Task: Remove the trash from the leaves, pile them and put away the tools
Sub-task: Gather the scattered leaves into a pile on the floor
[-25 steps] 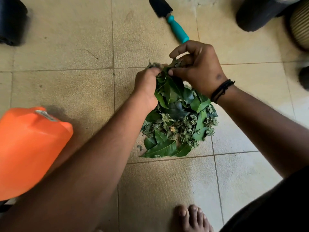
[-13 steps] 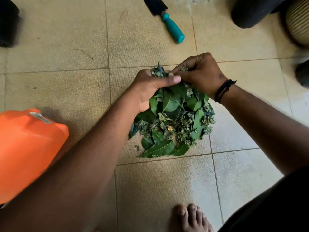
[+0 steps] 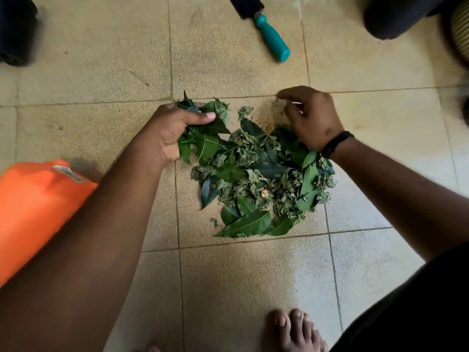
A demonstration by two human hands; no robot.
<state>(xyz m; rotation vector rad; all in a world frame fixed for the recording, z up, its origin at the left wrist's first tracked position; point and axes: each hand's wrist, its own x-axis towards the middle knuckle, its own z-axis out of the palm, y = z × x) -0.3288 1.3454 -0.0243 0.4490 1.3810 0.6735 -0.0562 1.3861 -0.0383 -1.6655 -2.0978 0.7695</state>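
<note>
Gripping a clump of leaves (image 3: 256,171) in our left hand (image 3: 168,133), pile on the floor (image 3: 228,288) | right hand (image 3: 308,118) loosely curled just right of that grip, holding nothing | trowel (image 3: 264,26) beyond both.

Beige tiled floor (image 3: 228,288) with thin grout lines, soft daylight, slightly gritty surface

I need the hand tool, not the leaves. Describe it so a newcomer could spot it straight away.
Start at the pile of leaves on the tiled floor and look past it, away from the person. The trowel lies there alone, apart from the pile. Its bright teal handle and black blade match nothing else nearby.
</note>
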